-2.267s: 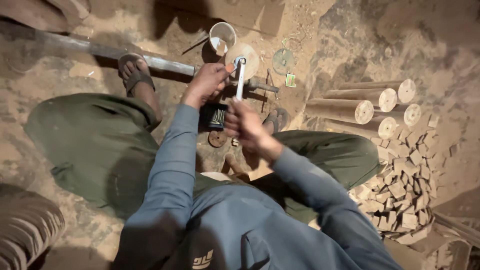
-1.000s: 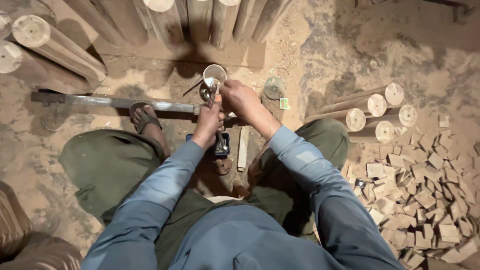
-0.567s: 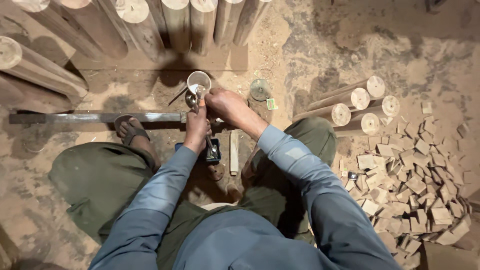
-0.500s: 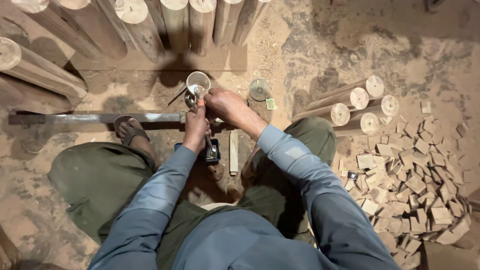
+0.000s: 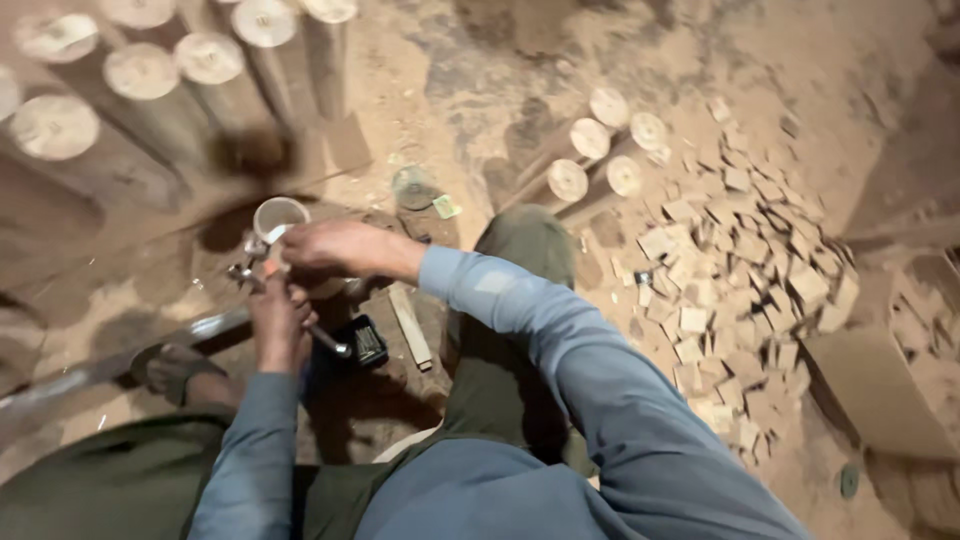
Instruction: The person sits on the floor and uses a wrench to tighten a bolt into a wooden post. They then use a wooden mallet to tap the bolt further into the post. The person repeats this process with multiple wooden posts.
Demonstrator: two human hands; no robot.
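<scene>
My left hand (image 5: 280, 325) is clenched around a slim grey metal tool (image 5: 325, 340) at centre left; my right hand (image 5: 330, 248) pinches its upper end beside the small white cup (image 5: 279, 214) (contents unseen). Risk, in my judgement: a slip off the tool tips the cup or bruises knuckles.

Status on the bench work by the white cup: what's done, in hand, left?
Done: a heap of small cut wooden blocks lies on the ground. In hand: left hand grips a metal tool; right hand works beside the white cup. Left: whole round logs lie uncut.
</scene>
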